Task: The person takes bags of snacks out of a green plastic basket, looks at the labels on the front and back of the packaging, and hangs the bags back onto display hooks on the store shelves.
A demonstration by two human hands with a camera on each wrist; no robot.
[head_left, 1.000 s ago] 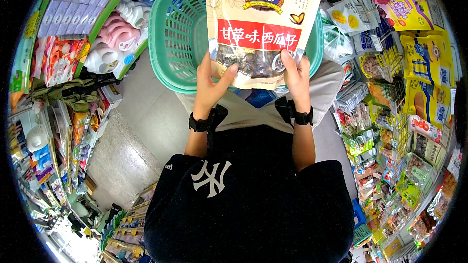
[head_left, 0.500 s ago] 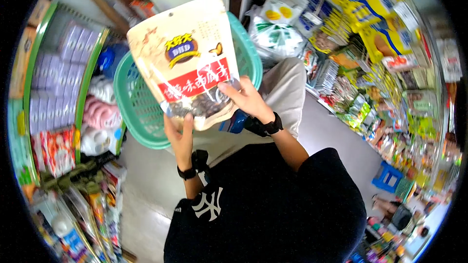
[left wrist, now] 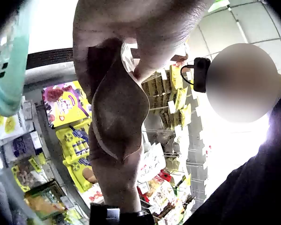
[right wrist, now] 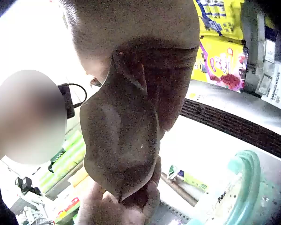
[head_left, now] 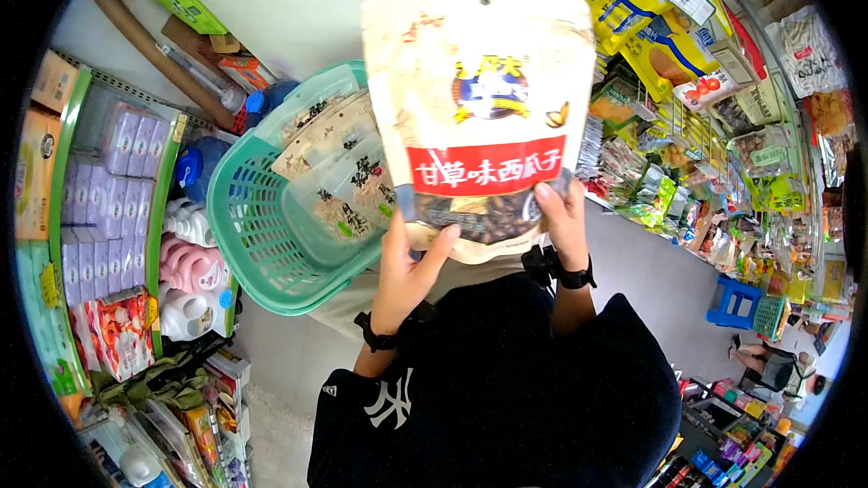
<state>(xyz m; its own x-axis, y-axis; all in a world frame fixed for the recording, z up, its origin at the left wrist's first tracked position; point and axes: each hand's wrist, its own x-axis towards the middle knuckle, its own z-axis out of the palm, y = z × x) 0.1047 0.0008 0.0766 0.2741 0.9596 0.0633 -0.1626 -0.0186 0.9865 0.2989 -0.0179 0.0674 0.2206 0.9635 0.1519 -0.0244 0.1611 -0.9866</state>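
Observation:
Both hands hold up a cream pouch (head_left: pixel 484 117) with a red band and dark seeds showing through its lower window. The left hand (head_left: pixel 409 276) grips its lower left corner, thumb on the front; the right hand (head_left: pixel 564 221) grips the lower right corner the same way. In the left wrist view the pouch's bottom (left wrist: pixel 119 110) bulges between the hands, and the right wrist view shows the same bottom edge (right wrist: pixel 122 136). Left of the pouch, a green basket (head_left: pixel 249 235) holds several flat packets (head_left: pixel 348 163).
Shelves with purple packs (head_left: pixel 104 208) and pink and white bottles (head_left: pixel 194 264) stand at the left. Yellow snack bags (head_left: pixel 665 45) hang at the right. A blue stool (head_left: pixel 732 303) stands on the floor, with a person (head_left: pixel 768 366) beyond it.
The pouch, held by both hands, has moved right relative to the basket, uncovering the packets inside. It is also more upright in view than half a second ago.

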